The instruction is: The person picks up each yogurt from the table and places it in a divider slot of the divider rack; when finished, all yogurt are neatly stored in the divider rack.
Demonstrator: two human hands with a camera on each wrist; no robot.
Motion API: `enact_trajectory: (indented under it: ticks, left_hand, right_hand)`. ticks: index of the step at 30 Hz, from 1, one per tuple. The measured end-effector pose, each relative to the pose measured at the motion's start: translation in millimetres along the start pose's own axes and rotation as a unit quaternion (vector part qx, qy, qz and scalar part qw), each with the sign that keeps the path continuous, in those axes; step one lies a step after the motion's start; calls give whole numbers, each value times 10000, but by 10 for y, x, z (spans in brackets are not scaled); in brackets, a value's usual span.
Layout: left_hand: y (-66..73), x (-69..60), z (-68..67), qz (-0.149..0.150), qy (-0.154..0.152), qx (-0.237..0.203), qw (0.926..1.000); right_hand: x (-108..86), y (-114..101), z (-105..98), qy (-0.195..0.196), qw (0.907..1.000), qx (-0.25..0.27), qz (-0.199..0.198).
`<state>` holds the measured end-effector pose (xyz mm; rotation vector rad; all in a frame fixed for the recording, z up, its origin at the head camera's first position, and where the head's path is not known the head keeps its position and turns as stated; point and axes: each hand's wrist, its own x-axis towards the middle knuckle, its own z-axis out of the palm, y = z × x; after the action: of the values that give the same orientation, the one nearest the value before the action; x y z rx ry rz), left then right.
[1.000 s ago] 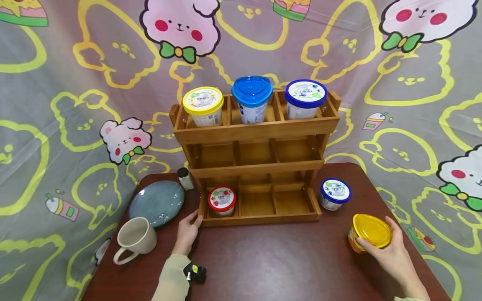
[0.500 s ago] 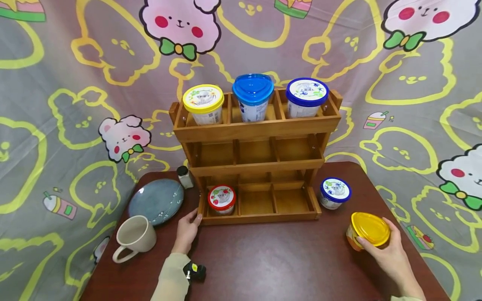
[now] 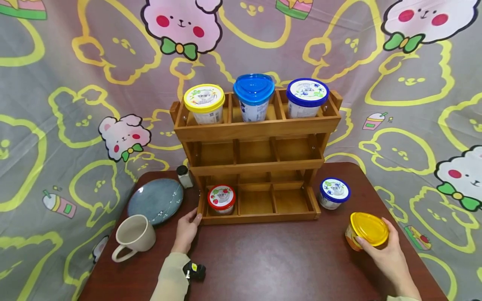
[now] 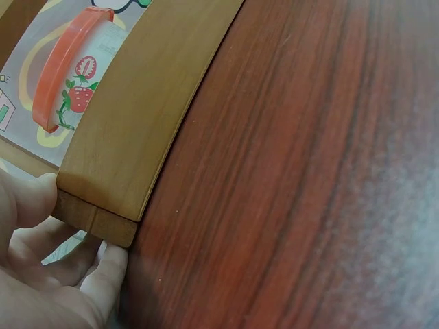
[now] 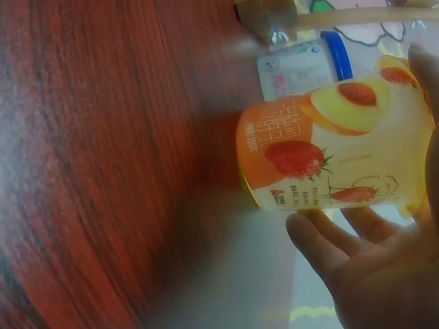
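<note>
Cream mug (image 3: 136, 236): being propped up by the dark wood table (image 3: 256, 255) at far left, handle being pointed toward the lower left.
Blue-grey plate (image 3: 155, 201): a bit of its edge is being covered by the mug in the head view.
Black-capped jar (image 3: 185, 177): pretty small, being flanked by the plate and the wooden rack (image 3: 257, 130).
Left hand (image 3: 187, 232): definitely not a free hand, the rack's bottom left corner is being pinched between thumb and fingers, as is being shown up close by the left wrist view.
Black gadget (image 3: 195, 271): being worn at the left wrist, by the pale sleeve (image 3: 171, 274).
Rack, left column: the top compartment is being filled by a yellow-lidded tub (image 3: 205, 104), the bottom one by a red-lidded tub (image 3: 222, 198).
Rack, middle column: a bright-blue-lidded cup (image 3: 253, 98) is being held upright up top.
Rack, right column: the top spot is being taken by a navy-lidded tub (image 3: 306, 98).
Second navy-lidded tub (image 3: 334, 193): being supported by the table, just right of the rack.
Amber-lidded cup (image 3: 368, 229): being held at the right side, near that second navy tub, strawberries being shown on its wrap; can't tell if the table is being touched.
Right hand (image 3: 388, 253): the amber cup is being grasped, thumb on one side, fingers on the other.
</note>
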<state>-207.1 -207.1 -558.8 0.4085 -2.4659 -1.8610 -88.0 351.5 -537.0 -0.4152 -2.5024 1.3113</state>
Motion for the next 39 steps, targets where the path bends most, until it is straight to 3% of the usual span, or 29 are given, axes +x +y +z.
enact_trajectory:
  ticks: [7, 13, 22, 28, 39]
  left_hand:
    - [-10, 2, 1, 12, 9, -11, 10000]
    - [-3, -7, -4, 22, 1, -54, 10000]
    - [5, -9, -14, -9, 5, -35, 10000]
    - [12, -12, -9, -51, -32, -28, 10000]
    - [-6, -1, -1, 11, 16, -53, 10000]
  right_hand:
    - [-3, -23, 23, 193, 9997, -73, 115]
    - [7, -173, 72, 269, 9994, -103, 206]
    - [-7, -603, 128, 251, 9988, 123, -396]
    - [1, -905, 216, 17, 9953, 306, -922]
    - [27, -1318, 522, -634, 9911, 552, -1032]
